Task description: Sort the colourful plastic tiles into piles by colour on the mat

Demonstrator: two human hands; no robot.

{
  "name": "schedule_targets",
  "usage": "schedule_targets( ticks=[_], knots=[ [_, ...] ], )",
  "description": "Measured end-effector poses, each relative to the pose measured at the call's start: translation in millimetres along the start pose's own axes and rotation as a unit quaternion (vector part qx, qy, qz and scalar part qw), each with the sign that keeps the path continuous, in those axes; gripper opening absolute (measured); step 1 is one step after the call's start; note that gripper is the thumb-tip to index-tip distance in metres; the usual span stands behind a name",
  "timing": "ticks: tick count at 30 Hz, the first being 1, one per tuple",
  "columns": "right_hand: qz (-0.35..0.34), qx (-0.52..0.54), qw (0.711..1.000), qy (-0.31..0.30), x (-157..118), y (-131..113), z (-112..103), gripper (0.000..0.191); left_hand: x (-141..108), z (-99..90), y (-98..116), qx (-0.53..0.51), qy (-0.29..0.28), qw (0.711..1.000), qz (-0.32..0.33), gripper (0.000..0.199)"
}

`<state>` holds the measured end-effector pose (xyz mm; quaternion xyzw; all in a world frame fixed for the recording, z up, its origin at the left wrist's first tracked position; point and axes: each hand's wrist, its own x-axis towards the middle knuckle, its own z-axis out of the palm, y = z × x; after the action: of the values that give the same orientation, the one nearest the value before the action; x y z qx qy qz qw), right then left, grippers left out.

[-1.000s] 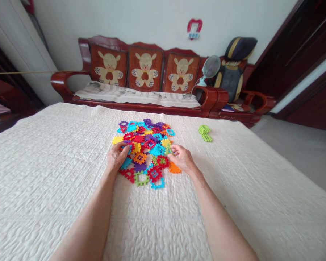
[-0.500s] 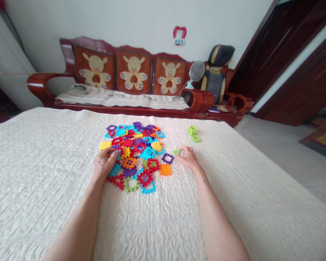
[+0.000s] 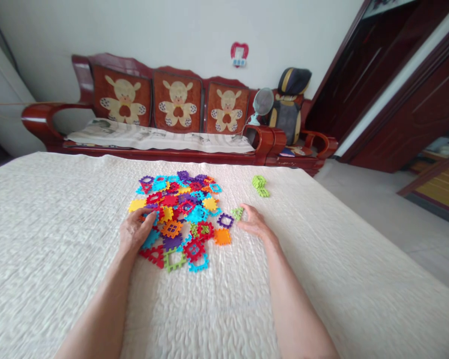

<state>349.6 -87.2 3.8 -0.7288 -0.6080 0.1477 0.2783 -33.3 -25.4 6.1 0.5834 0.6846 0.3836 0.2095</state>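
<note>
Colourful notched plastic tiles [image 3: 172,229] lie in a loose pile on the white quilted cover. At the pile's left edge is my left hand [image 3: 135,230], its thumb and fingers on a blue tile [image 3: 152,217]. My right hand [image 3: 255,222] is to the right of the pile, thumb and fingers closed on the edge of a green triangular tile [image 3: 237,214]. Just left of that tile lies a purple square frame [image 3: 225,220], with an orange square [image 3: 222,237] below it. A small stack of green tiles [image 3: 259,182] sits apart, beyond my right hand.
The quilted cover [image 3: 322,259] spreads over a wide flat surface. Behind its far edge stand a red wooden sofa [image 3: 45,119] with bear cushions [image 3: 177,102], a small fan [image 3: 264,101] and a chair [image 3: 324,144]. Dark doors are at the right.
The green triangular tile at my right fingertips has turned and shows more of its face. My left hand stays at the pile's left edge. The whole view has shifted slightly.
</note>
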Motion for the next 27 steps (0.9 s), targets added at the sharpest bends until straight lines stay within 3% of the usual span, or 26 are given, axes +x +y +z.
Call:
schedule_targets(
  ticks=[15,27],
  knots=[
    [0.036,-0.013,0.998,-0.053,-2.8,-9.3,-6.8,0.069,2.5,1.4,-7.1,0.007,-0.010,1.000,-0.004,0.050],
    [0.032,-0.018,0.999,-0.035,-0.6,-7.8,-2.3,0.068,2.7,1.7,-5.7,0.020,-0.007,1.000,-0.013,0.050]
  ],
)
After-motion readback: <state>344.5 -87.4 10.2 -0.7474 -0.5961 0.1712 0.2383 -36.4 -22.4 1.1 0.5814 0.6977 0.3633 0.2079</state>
